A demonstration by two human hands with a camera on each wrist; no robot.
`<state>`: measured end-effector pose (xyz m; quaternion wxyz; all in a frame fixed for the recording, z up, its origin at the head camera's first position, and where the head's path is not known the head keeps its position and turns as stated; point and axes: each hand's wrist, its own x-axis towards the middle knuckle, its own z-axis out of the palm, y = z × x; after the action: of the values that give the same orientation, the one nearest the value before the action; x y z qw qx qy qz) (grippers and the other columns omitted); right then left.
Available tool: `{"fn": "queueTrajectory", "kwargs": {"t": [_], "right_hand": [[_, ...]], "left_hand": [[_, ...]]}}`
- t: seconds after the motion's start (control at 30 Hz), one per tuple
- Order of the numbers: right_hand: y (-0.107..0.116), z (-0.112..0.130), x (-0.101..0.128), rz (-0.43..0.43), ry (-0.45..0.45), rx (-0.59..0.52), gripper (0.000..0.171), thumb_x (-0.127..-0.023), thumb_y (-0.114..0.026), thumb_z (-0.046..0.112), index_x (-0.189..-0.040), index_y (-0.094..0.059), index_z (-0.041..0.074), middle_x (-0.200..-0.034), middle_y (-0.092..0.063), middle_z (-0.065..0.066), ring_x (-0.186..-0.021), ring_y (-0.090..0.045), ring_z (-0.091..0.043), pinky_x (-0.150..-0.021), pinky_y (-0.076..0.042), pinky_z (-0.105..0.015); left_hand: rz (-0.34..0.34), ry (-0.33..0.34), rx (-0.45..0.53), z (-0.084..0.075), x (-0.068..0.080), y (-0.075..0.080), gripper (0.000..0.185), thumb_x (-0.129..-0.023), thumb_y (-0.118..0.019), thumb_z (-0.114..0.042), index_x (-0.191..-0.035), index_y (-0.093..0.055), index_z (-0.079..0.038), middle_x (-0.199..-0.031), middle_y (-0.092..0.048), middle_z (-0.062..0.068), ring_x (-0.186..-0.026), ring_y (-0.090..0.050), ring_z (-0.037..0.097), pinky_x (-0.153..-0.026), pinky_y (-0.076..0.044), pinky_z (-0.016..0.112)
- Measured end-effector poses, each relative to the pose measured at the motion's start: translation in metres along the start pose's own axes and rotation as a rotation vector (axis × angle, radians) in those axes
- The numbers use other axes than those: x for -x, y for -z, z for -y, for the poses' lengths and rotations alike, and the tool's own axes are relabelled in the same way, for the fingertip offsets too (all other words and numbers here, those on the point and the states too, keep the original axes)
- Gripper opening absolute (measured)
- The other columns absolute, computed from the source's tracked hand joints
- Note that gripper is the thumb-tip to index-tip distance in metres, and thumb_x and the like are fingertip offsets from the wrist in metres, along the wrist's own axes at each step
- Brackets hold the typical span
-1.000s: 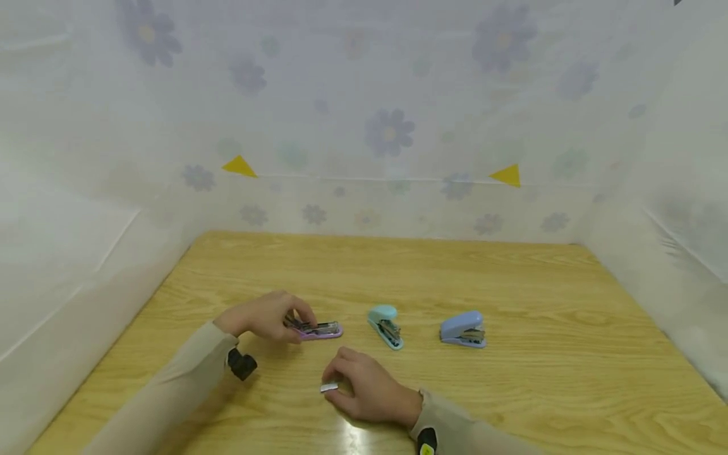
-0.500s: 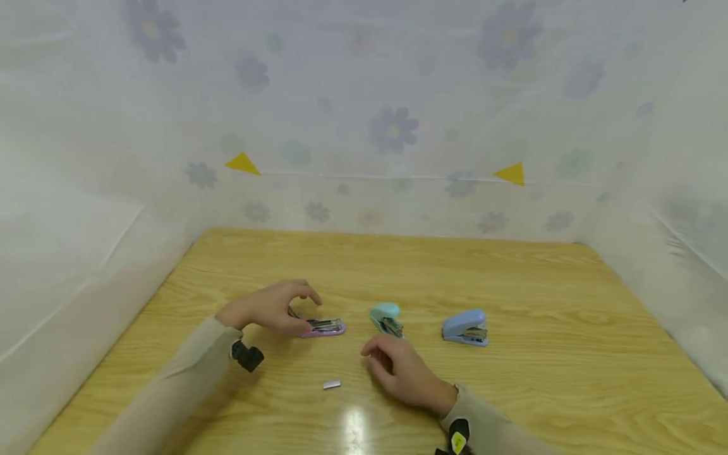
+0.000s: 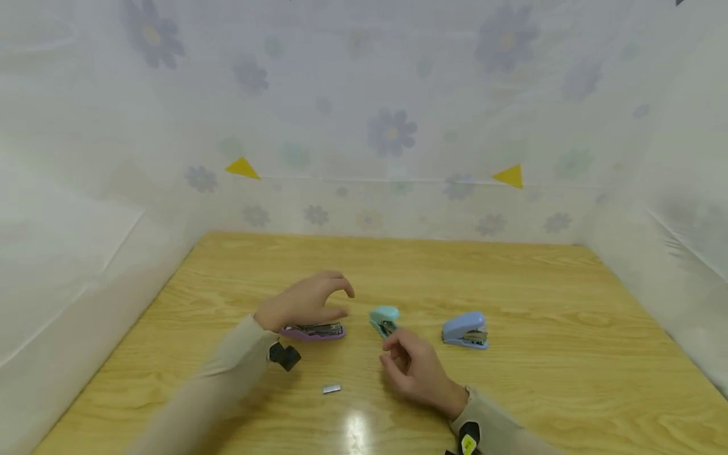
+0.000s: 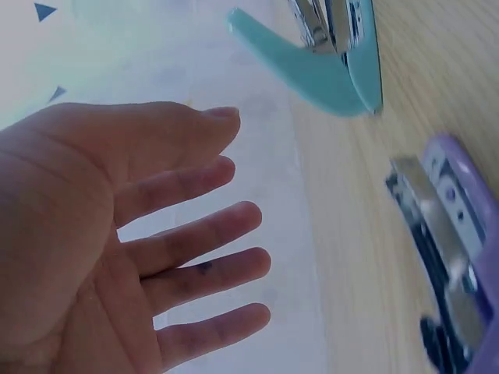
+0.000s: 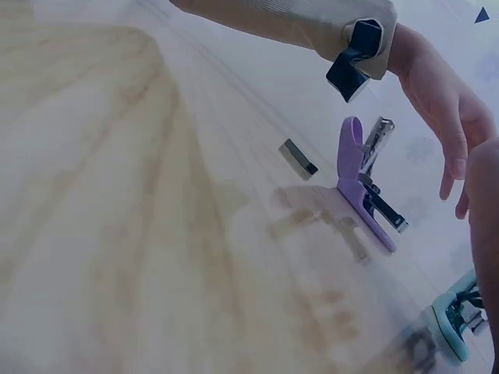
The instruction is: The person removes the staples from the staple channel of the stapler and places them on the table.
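My left hand [image 3: 309, 300] hovers above the purple stapler [image 3: 318, 337], its fingers spread and nothing in them; the left wrist view shows the bare palm and straight fingers. That stapler lies spread wide, its metal magazine exposed in the right wrist view. Loosely curled, my right hand [image 3: 419, 373] is beside the mint-green stapler [image 3: 384, 314] and covers its near end in the head view. I see nothing held in it; whether it touches the stapler I cannot tell. A short silver strip of staples [image 3: 332, 389] lies on the table in front of the purple stapler.
A blue stapler [image 3: 465, 328] stands to the right of the mint-green one. All of them are on a wood-grain table [image 3: 540, 404]. Flowered white sheeting [image 3: 364, 82] walls off the back and both sides.
My right hand has let go of the staple strip, left it on the table and moved right to the mint-green stapler. My left hand has released the purple stapler and shifted up and right.
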<state>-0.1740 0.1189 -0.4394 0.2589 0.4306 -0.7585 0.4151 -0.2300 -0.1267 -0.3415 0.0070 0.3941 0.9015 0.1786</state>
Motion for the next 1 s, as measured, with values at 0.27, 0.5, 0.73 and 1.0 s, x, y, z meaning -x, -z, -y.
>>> {"fn": "queueTrajectory", "kwargs": {"t": [0.27, 0.5, 0.73, 1.0], "right_hand": [[0.016, -0.017, 0.001, -0.097, -0.037, 0.122, 0.021, -0.071, -0.067, 0.003, -0.089, -0.057, 0.003, -0.070, -0.049, -0.001, -0.054, -0.038, -0.005, -0.052, -0.030, -0.008], [0.022, -0.024, 0.002, -0.047, -0.123, 0.181, 0.029, -0.072, -0.072, 0.009, -0.095, -0.056, 0.003, -0.077, -0.051, -0.002, -0.055, -0.038, -0.003, -0.052, -0.032, -0.010], [0.021, -0.025, 0.003, 0.055, -0.240, 0.180, 0.033, -0.072, -0.074, 0.012, -0.098, -0.055, 0.005, -0.078, -0.051, -0.001, -0.058, -0.040, -0.003, -0.053, -0.035, -0.015], [0.017, -0.023, 0.003, 0.093, -0.352, 0.248, 0.019, -0.075, -0.071, 0.011, -0.090, -0.058, 0.010, -0.076, -0.053, 0.003, -0.065, -0.045, -0.006, -0.058, -0.039, -0.018]], "left_hand": [[0.002, -0.053, 0.037, -0.012, -0.022, -0.014, 0.033, -0.088, -0.063, -0.020, -0.119, -0.057, -0.010, -0.119, -0.058, 0.003, -0.112, -0.055, 0.021, -0.092, -0.045, 0.035], [0.030, -0.071, 0.033, -0.019, -0.036, -0.025, 0.038, -0.088, -0.063, -0.016, -0.124, -0.053, -0.013, -0.126, -0.055, 0.002, -0.119, -0.050, 0.018, -0.099, -0.042, 0.034], [0.025, -0.158, 0.119, -0.018, -0.046, -0.037, 0.040, -0.084, -0.065, -0.008, -0.123, -0.054, -0.010, -0.124, -0.057, 0.003, -0.117, -0.053, 0.019, -0.098, -0.043, 0.033], [0.025, -0.138, 0.154, -0.016, -0.050, -0.047, 0.036, -0.085, -0.065, -0.010, -0.121, -0.057, -0.008, -0.116, -0.063, 0.002, -0.105, -0.059, 0.014, -0.089, -0.048, 0.031]]}}
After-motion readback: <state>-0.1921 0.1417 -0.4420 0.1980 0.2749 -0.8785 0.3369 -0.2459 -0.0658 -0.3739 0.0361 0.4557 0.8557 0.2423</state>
